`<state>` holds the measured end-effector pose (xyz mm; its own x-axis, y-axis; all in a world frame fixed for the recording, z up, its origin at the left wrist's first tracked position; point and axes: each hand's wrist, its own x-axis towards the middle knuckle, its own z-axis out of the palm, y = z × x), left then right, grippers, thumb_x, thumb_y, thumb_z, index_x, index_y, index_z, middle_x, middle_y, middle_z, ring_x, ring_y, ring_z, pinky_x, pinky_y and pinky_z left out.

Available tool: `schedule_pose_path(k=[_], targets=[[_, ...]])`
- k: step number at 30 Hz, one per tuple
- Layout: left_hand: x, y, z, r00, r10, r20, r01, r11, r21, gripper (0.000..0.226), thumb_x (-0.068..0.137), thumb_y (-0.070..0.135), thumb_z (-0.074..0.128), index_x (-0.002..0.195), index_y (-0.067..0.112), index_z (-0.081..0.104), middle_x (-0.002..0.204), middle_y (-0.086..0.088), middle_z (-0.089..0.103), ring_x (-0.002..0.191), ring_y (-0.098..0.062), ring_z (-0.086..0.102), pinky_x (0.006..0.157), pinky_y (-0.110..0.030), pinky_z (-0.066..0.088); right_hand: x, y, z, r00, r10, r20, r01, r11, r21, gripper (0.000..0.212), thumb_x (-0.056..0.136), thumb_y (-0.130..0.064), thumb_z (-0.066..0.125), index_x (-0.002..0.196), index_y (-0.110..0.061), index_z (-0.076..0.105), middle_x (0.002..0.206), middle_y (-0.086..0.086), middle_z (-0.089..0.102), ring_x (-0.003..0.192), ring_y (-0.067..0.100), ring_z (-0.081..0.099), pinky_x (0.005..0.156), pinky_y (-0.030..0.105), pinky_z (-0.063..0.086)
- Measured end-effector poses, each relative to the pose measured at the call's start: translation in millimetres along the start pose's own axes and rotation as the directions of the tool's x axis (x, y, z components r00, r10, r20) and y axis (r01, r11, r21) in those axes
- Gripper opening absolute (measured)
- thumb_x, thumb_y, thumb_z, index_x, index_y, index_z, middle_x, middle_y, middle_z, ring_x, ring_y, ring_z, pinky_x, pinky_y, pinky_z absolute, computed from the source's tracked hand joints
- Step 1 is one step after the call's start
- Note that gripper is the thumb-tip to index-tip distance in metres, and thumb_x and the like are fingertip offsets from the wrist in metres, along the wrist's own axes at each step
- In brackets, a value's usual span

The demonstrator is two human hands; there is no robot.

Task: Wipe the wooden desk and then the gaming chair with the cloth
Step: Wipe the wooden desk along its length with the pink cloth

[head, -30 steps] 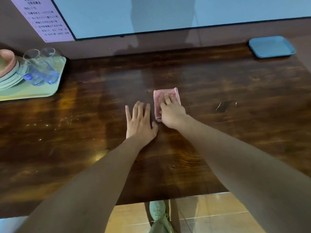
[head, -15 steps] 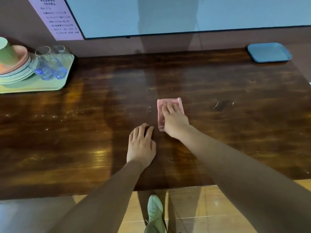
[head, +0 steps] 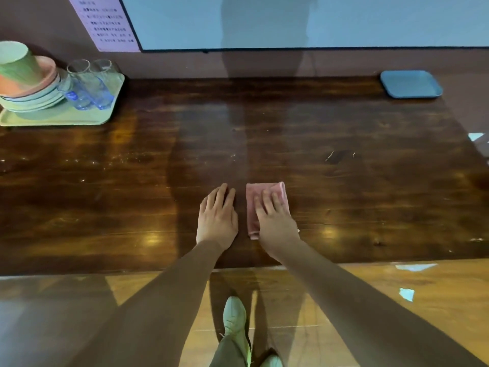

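Observation:
A folded pink cloth lies on the dark wooden desk, close to its front edge. My right hand presses flat on the cloth with straight fingers, covering its lower right part. My left hand rests flat on the bare wood just left of the cloth, fingers together, not touching it. No gaming chair is in view.
A green tray at the back left carries stacked plates, a green cup and two glasses. A blue tray sits at the back right. A wall runs behind the desk. My shoe stands on the tiled floor below.
My right hand has dragged the cloth toward the desk's front edge. My left hand slid back with it. More of the floor shows below the desk.

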<state>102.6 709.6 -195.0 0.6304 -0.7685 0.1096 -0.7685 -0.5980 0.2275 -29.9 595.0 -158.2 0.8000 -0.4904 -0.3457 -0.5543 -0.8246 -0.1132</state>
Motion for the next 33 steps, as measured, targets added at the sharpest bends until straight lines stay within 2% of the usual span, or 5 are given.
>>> schedule_pose_path(k=[3,10,18,27,33], targets=[[-5.8,-3.5,1.2,1.0,0.008,-0.01,-0.008,1.0,-0.001,0.052,0.104,0.033,0.033,0.151,0.02,0.052,0.161,-0.005,0.044,0.148,-0.023,0.035,0.122,-0.044,0.031,14.2,4.8,-10.0,0.999,0.006,0.044,-0.01,0.997,0.081,0.114,0.094,-0.053,0.07,0.166,-0.02,-0.012,0.174,0.005,-0.018,0.16,0.031,-0.018,0.13,0.053,0.019],[-3.6,-8.3,9.7,0.996,0.021,-0.084,-0.024,0.999,-0.033,0.042,0.105,0.03,0.04,0.143,0.02,0.056,0.156,-0.003,0.048,0.144,-0.023,0.04,0.12,-0.044,0.035,70.1,9.8,-39.5,0.999,0.036,-0.007,-0.036,0.994,0.102,0.079,0.11,-0.029,0.052,0.169,-0.022,0.001,0.176,0.004,-0.011,0.162,0.03,-0.012,0.125,0.051,0.029],[-9.8,-1.5,0.0,1.0,-0.012,-0.027,0.013,0.999,0.049,0.046,0.104,0.032,0.041,0.145,0.018,0.054,0.155,-0.005,0.049,0.142,-0.024,0.04,0.117,-0.043,0.037,-24.7,-3.6,20.0,0.993,-0.043,-0.108,0.044,0.999,0.011,0.106,0.099,-0.055,0.06,0.162,-0.017,-0.015,0.171,0.01,-0.018,0.159,0.036,-0.018,0.13,0.047,-0.006],[-10.3,-6.6,5.9,0.998,-0.016,-0.062,0.016,1.0,-0.006,0.048,0.103,0.036,0.036,0.143,0.021,0.056,0.154,-0.001,0.049,0.142,-0.022,0.041,0.115,-0.044,0.04,29.8,15.3,-12.8,0.998,-0.014,-0.059,0.02,0.996,0.092,0.097,0.099,-0.054,0.064,0.169,-0.024,0.003,0.176,0.004,-0.006,0.162,0.029,-0.008,0.126,0.051,0.03],[-15.7,-4.5,1.1,0.997,-0.021,-0.07,0.019,1.0,-0.017,0.043,0.104,0.034,0.04,0.141,0.019,0.059,0.153,-0.003,0.051,0.141,-0.023,0.042,0.116,-0.045,0.038,10.3,8.2,-5.2,0.997,0.003,-0.072,0.002,0.997,0.077,0.083,0.109,-0.045,0.048,0.168,-0.018,-0.004,0.175,0.009,-0.013,0.161,0.032,-0.014,0.132,0.049,0.013]])
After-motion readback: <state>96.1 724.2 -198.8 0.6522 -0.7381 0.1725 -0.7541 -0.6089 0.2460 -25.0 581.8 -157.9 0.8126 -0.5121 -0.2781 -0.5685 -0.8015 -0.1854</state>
